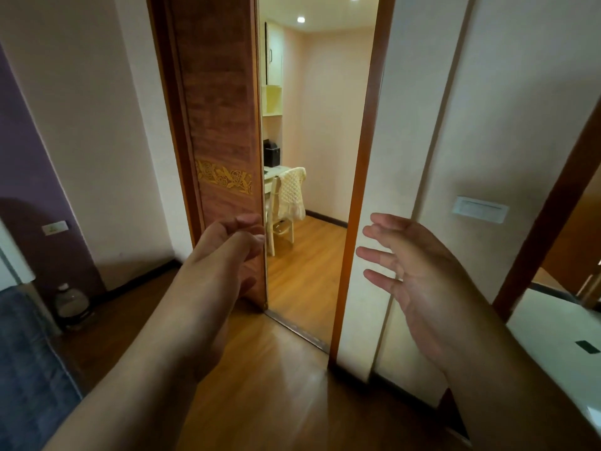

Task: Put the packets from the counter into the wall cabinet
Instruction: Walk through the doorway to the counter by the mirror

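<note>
I stand in a hallway facing a doorway. My left hand [234, 245] grips the edge of a brown sliding door [224, 118] with a carved gold flower band, which covers the left part of the opening. My right hand [413, 271] hangs open in front of the right door frame [364, 177], fingers spread, holding nothing. Through the gap I see a pale wall cabinet [272, 56] high on the left wall of the room beyond, with a white counter or desk [271, 174] below it. No packets show in this view.
A cream chair [284, 206] draped with a knitted throw stands by the desk, and a black box [271, 154] sits on it. A bottle [70, 304] stands on the hallway floor at left. A white surface [559, 330] lies at right. The floor is wood.
</note>
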`<state>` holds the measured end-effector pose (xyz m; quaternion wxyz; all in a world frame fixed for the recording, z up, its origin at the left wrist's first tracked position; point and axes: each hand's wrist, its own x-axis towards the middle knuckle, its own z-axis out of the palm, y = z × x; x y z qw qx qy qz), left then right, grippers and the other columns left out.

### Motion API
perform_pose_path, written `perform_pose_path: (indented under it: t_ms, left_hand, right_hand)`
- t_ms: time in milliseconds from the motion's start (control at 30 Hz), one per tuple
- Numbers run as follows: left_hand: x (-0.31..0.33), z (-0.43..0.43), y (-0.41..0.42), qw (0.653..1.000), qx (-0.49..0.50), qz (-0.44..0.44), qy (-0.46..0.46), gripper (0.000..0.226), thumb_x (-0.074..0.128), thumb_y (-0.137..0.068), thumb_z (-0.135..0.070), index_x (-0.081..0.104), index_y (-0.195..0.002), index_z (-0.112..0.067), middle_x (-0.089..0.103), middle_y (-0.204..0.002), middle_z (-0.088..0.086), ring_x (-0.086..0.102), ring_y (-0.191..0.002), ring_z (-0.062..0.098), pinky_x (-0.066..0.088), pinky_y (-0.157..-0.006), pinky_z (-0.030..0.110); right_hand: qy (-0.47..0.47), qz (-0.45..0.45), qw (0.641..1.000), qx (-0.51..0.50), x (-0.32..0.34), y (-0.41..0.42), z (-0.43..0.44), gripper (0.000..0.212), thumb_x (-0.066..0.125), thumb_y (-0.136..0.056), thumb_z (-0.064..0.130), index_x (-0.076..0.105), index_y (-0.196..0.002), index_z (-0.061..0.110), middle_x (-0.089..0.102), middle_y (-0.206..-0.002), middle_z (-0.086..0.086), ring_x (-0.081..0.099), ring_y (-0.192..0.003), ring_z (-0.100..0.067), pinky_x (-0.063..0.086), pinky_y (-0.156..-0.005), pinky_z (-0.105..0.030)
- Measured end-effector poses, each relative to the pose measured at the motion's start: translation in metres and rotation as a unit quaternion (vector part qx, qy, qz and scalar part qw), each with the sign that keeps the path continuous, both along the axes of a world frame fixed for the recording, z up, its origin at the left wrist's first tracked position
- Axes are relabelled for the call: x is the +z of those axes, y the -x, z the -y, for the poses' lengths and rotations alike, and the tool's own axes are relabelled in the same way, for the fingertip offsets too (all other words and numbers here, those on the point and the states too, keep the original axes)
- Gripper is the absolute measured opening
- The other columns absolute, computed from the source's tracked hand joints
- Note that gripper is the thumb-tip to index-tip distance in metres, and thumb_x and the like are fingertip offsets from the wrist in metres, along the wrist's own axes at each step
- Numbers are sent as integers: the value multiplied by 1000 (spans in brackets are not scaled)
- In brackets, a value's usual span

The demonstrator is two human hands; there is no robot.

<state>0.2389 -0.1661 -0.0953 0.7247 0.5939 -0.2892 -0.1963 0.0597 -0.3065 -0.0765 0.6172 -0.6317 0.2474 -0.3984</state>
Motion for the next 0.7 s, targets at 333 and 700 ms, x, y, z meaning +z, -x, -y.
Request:
perform_pose_path:
  t_ms: [333,700]
  left_hand:
    - [-32,118,-4,996,65,-7,-53,26,70,-79,-41,73,-100,-56,75,-122,-13,68,-117,16,52,-98,47]
    - [-70,182,-13,990,97,-47,-90,22,66,-80,-44,72,-89,-62,71,-122,-20,67,-114,6,52,-89,37]
  right_hand:
    - [13,-33,999,40,-37,-26,127,22,65,-94,38,64,-117,40,67,-121,19,66,-112,-13,54,-95,-41]
    - [-26,-80,991,103,-80,-59,208,20,65,-94,39,65,-113,41,69,-116,22,70,-106,-6,55,-85,-29]
